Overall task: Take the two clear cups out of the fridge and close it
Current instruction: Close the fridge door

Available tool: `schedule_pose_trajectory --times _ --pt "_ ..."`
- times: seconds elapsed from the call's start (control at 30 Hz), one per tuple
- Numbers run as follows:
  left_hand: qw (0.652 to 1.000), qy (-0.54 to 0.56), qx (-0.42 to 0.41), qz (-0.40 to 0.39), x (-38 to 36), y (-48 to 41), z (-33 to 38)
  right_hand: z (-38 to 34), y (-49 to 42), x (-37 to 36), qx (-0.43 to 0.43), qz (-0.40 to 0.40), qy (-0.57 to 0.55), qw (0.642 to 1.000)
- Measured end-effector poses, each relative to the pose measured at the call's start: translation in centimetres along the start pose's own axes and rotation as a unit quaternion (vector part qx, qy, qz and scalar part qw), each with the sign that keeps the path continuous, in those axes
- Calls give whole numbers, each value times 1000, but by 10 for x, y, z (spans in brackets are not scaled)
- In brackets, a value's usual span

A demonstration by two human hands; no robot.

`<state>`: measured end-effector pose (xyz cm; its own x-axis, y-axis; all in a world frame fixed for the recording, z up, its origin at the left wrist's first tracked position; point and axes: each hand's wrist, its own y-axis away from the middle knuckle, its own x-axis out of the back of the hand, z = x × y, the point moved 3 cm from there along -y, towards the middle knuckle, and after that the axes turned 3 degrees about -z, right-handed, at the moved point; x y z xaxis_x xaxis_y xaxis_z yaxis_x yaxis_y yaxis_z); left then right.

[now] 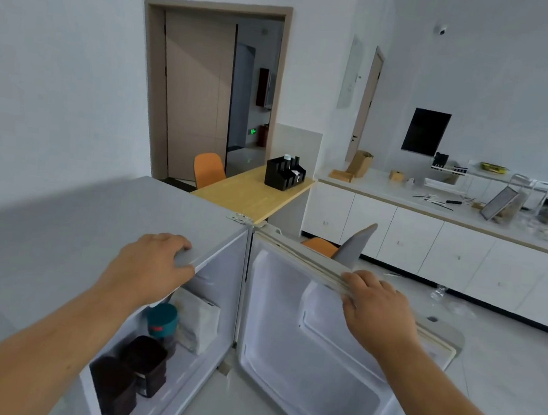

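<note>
A small grey fridge stands below me with its door swung wide open to the right. My left hand rests on the front edge of the fridge top, fingers curled over it. My right hand grips the top edge of the open door. Inside the fridge I see two dark-lidded jars, a teal-lidded jar and a white packet. No clear cup shows in the visible part of the fridge; my left arm hides part of the inside.
A wooden table with a black organiser stands behind the fridge, with orange chairs and a grey chair back near it. White cabinets and a cluttered counter run along the right. A clear object lies on the floor.
</note>
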<state>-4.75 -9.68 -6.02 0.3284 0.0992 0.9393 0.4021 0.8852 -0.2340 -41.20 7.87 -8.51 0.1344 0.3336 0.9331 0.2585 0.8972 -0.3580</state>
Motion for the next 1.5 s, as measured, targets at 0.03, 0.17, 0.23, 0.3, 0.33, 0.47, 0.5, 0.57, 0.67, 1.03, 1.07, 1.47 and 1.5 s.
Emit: schedule_pose_trajectory --times 0.03,0.17,0.23,0.3,0.33,0.47,0.5,0.57,0.67,1.03,1.07,1.47,1.5 --pt "1000 -2 0 -2 0 0 0 -4 1 3 -5 -3 -8 1000" --pt "1000 -7 -5 -4 0 -1 0 -17 6 11 -22 -26 -32 999" --pt "1000 -6 -7 -2 0 -1 -1 -21 9 14 -25 -36 -40 998" --pt "1000 -4 -9 2 0 -1 -1 -26 11 17 -27 -48 -46 997" --pt "1000 -3 -9 3 0 -1 -1 -28 11 19 -27 -54 -48 997" --pt "1000 -6 -7 3 -2 -1 -2 -38 15 25 -13 -63 -34 997" --pt "1000 -8 -8 3 -2 -1 -2 -40 16 27 -11 -63 -29 998" --pt "1000 -8 -11 3 -2 -1 -3 -44 17 31 -8 -64 -21 998" --pt "1000 -4 -15 6 -2 -1 -3 -50 19 36 0 -69 -23 997" --pt "1000 -12 -16 6 -3 -2 -2 -79 26 54 30 -95 -78 992" --pt "1000 -12 -17 8 -3 -2 -3 -82 28 54 31 -93 -83 992" --pt "999 -20 -25 9 -3 -1 -3 -101 44 56 -41 -42 -222 973" --pt "999 -21 -24 8 -3 -1 -3 -103 43 56 -39 -46 -223 973"
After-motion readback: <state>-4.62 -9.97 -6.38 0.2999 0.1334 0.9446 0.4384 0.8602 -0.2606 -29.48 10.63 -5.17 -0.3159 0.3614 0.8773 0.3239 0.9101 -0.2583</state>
